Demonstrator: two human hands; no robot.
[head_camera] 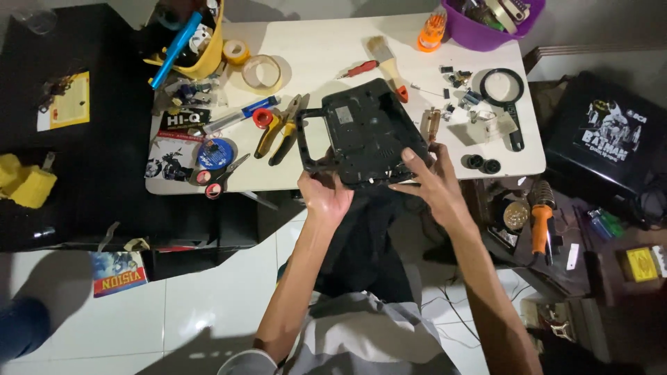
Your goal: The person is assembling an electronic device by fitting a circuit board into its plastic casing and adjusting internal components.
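Two hands on one black plastic housing [365, 132], which lies flat at the near edge of the white worktop [319, 59], underside up, tilted a bit clockwise. Left hand [325, 193] grips the housing's near-left edge, fingers curled under it, thumb on top. Right hand [431, 179] is part open, fingers spread, fingertips [410, 156] pressing the near-right corner; whether it wraps the edge cannot be told.

Just left of the housing: yellow-handled pliers [281, 128], touching or nearly so. Further left, a blue-and-white marker [240, 114], red-handled scissors [221, 177] at the worktop's edge, a round blue spool [214, 153]. Behind those, two tape rolls [258, 69] and a yellow bucket [201, 52] with a blue tool sticking out.

Behind the housing: a paintbrush [385, 62] and a red-handled screwdriver [360, 69]. Right of it: small loose parts [462, 94], a black magnifying glass [506, 94], two black round caps [483, 164]. Far back right, a purple bowl [486, 28] full of tools, orange item [432, 31] beside it.

Off the worktop, right: an orange-handled soldering iron [540, 219] on a lower shelf.
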